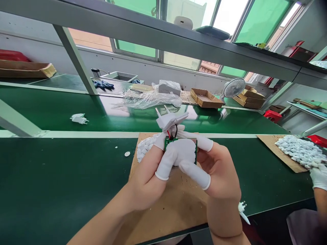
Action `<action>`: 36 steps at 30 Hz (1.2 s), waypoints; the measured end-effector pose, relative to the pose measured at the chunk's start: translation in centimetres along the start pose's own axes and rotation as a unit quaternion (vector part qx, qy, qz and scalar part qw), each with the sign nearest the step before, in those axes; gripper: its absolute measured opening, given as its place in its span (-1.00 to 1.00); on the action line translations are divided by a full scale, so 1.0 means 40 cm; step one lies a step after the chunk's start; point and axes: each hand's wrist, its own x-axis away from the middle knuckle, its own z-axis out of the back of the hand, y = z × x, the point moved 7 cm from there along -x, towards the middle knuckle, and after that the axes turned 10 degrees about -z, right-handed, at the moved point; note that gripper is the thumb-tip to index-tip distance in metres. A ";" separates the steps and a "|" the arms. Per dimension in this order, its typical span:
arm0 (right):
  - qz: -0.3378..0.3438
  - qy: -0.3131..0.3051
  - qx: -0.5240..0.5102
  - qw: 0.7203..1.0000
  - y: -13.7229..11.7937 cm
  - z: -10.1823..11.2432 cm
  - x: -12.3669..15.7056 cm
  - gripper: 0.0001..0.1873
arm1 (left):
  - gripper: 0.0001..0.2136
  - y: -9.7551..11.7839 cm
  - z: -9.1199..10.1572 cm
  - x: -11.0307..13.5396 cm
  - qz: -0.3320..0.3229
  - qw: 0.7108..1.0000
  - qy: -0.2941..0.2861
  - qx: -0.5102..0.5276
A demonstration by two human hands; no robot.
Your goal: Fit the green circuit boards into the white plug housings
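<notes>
My left hand (146, 183) and my right hand (222, 166), both wearing white finger cots, grip a small green circuit board (196, 153) between them. A lump of white putty (184, 149) covers most of the board's face, and both thumbs press against it. Red and black wires (175, 131) run from the board's far edge to a white plug casing (170, 120) with two metal pins, tilted just beyond my fingertips. Beneath my hands lies a brown cardboard sheet (176, 204). Several white putty lumps (146, 147) sit on it, partly hidden behind my left hand.
A small white disc (127, 154) lies left of the cardboard. Another white plug piece (79, 118) rests on the green surface beyond the rail (102, 134). One more plug (243, 211) is at the front edge. At right, a co-worker's gloved hand (319, 177) touches piled white lumps (300, 151).
</notes>
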 end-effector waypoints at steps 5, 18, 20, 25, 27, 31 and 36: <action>-0.014 0.025 -0.053 0.998 0.001 -0.019 -0.024 -0.68 | -0.77 0.004 -0.007 0.000 -0.012 0.997 -0.070 -0.019; -0.018 -0.036 -0.113 0.993 0.002 -0.018 -0.030 -0.82 | -0.62 -0.002 0.002 0.010 0.013 0.991 -0.130 -0.011; -0.018 -0.045 -0.118 0.992 0.006 -0.014 -0.023 -0.81 | -0.54 -0.012 0.008 0.021 0.048 0.989 -0.140 0.021; -0.016 -0.053 -0.148 0.988 0.022 0.004 0.000 -0.66 | -0.50 -0.014 -0.002 0.035 0.042 0.976 -0.191 0.095; -0.022 -0.049 -0.136 0.989 0.026 0.010 0.002 -0.67 | -0.47 -0.019 -0.009 0.034 0.042 0.973 -0.203 0.100; -0.014 -0.094 -0.129 0.987 0.013 -0.001 -0.011 -0.73 | -0.38 -0.032 -0.005 0.024 0.075 0.980 -0.168 0.077; -0.012 -0.088 -0.109 0.990 0.005 -0.011 -0.032 -0.77 | -0.46 -0.029 0.002 0.010 0.102 0.986 -0.072 0.113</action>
